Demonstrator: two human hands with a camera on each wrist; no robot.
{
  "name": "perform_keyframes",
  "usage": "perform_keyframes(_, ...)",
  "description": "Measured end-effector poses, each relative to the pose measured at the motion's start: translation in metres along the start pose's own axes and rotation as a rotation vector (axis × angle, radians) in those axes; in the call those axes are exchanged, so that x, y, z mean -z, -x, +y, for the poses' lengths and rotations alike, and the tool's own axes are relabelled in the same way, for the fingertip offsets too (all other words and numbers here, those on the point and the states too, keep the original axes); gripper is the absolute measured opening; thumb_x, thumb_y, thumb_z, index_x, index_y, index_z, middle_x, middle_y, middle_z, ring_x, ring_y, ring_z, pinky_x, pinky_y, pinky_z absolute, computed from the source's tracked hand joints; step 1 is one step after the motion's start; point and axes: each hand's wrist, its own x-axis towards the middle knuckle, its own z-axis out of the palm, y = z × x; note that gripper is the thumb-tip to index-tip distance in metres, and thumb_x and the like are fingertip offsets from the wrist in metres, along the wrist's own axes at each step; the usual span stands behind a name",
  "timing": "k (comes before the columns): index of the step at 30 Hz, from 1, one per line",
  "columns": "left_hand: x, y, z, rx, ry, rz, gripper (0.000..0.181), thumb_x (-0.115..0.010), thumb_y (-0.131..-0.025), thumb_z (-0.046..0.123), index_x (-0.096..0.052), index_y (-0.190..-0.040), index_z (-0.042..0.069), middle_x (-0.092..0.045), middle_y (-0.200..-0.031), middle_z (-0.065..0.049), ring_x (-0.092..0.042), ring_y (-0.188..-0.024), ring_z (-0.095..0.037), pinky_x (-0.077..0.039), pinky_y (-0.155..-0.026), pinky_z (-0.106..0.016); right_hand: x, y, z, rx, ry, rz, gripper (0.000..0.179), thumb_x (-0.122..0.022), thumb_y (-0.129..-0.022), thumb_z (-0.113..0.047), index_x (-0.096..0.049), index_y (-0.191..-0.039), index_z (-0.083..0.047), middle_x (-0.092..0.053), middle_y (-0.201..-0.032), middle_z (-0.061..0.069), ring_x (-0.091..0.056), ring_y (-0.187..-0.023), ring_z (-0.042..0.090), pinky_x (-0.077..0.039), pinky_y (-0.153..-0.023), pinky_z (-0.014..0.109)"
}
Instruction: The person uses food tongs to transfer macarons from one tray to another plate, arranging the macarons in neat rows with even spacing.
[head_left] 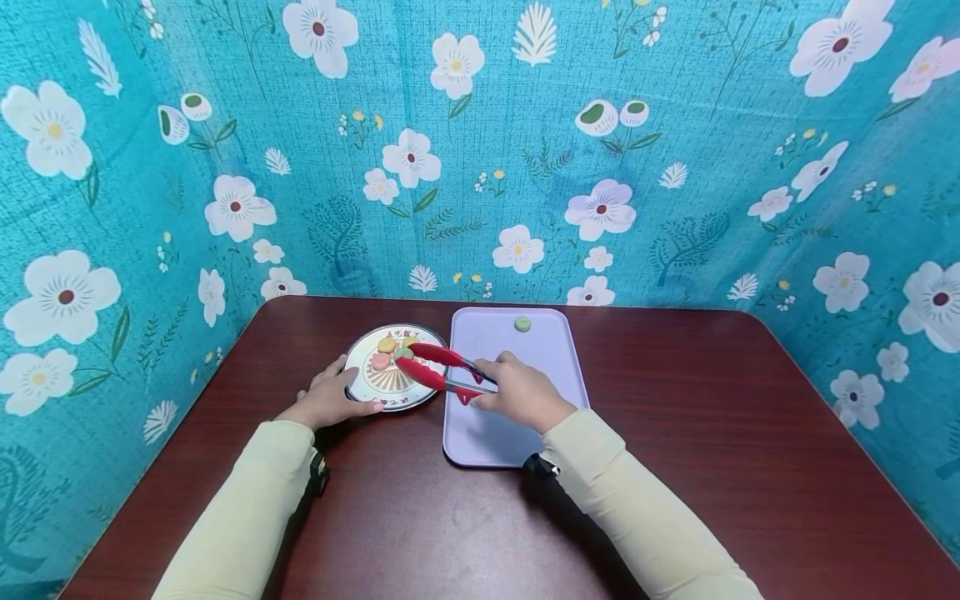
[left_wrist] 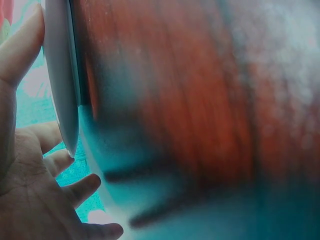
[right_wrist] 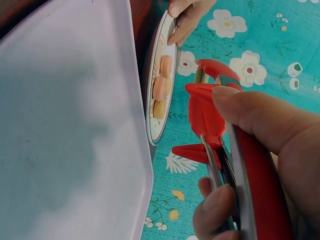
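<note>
My right hand [head_left: 525,392] grips red-and-steel tongs [head_left: 427,372], their red tips reaching over a round plate [head_left: 367,385]. Between the tips is a green macaron [head_left: 404,354], and the right wrist view shows this green macaron [right_wrist: 201,76] lifted off the plate. On the plate lie a pink macaron [head_left: 381,361], an orange-yellow macaron [head_left: 386,346] and a yellow macaron [head_left: 409,342]. My left hand [head_left: 327,397] holds the plate's left rim, thumb at the near edge. In the left wrist view its thumb [left_wrist: 22,45] lies against the plate [left_wrist: 61,75], other fingers spread past the rim.
A lilac tray [head_left: 487,433] stands right of the plate, partly under my right hand and the tongs. Another green macaron [head_left: 522,323] sits near its far edge. The dark wood table [head_left: 675,400] meets a blue flowered cloth [head_left: 450,167] behind.
</note>
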Motion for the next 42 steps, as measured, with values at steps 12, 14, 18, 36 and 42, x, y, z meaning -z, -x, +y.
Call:
perform_keyframes(12, 0.001, -0.002, 0.001, 0.009, 0.003, 0.006, 0.105, -0.075, -0.075, 0.052, -0.026, -0.15, -0.001, -0.01, -0.156, -0.025, -0.016, -0.136, -0.05, -0.013, -0.104, -0.075, -0.002, -0.004, -0.004, 0.01, 0.016, -0.021, 0.065, -0.078, -0.081, -0.036, -0.056, -0.138, -0.014, -0.056, -0.097, 0.006, -0.051, -0.066, 0.017, -0.041, -0.056, 0.03)
perform_keyframes(14, 0.001, -0.002, 0.001, 0.008, 0.0, 0.005, 0.104, -0.075, -0.075, 0.052, -0.026, -0.15, 0.0, -0.01, -0.156, -0.025, -0.016, -0.136, -0.05, -0.013, -0.104, -0.075, -0.002, -0.005, -0.005, 0.019, 0.022, -0.023, 0.064, -0.078, -0.081, -0.036, -0.056, -0.137, -0.014, -0.057, -0.097, 0.006, -0.051, -0.065, 0.017, -0.041, -0.056, 0.029)
perform_keyframes(18, 0.001, -0.002, 0.001, 0.003, -0.002, 0.009, 0.103, -0.075, -0.076, 0.051, -0.026, -0.15, -0.001, -0.011, -0.156, -0.026, -0.016, -0.136, -0.05, -0.013, -0.103, -0.075, -0.004, -0.005, -0.006, 0.036, 0.032, -0.03, 0.062, -0.077, -0.082, -0.036, -0.057, -0.136, -0.015, -0.057, -0.097, 0.006, -0.051, -0.065, 0.016, -0.041, -0.055, 0.029)
perform_keyframes(36, 0.002, 0.001, 0.001, -0.006, 0.001, 0.007, 0.102, -0.075, -0.076, 0.051, -0.026, -0.15, -0.001, -0.011, -0.155, -0.026, -0.017, -0.136, -0.051, -0.013, -0.103, -0.075, -0.01, -0.01, -0.013, 0.038, 0.038, -0.064, 0.064, -0.077, -0.082, -0.038, -0.055, -0.138, -0.015, -0.056, -0.096, 0.007, -0.051, -0.065, 0.017, -0.041, -0.055, 0.03)
perform_keyframes(42, 0.003, 0.003, 0.003, -0.005, 0.006, 0.005, 0.102, -0.076, -0.076, 0.05, -0.027, -0.15, -0.001, -0.012, -0.155, -0.027, -0.017, -0.136, -0.051, -0.013, -0.103, -0.075, -0.012, -0.012, -0.016, 0.045, 0.035, -0.077, 0.063, -0.076, -0.082, -0.036, -0.056, -0.137, -0.014, -0.057, -0.098, 0.008, -0.051, -0.066, 0.017, -0.043, -0.057, 0.031)
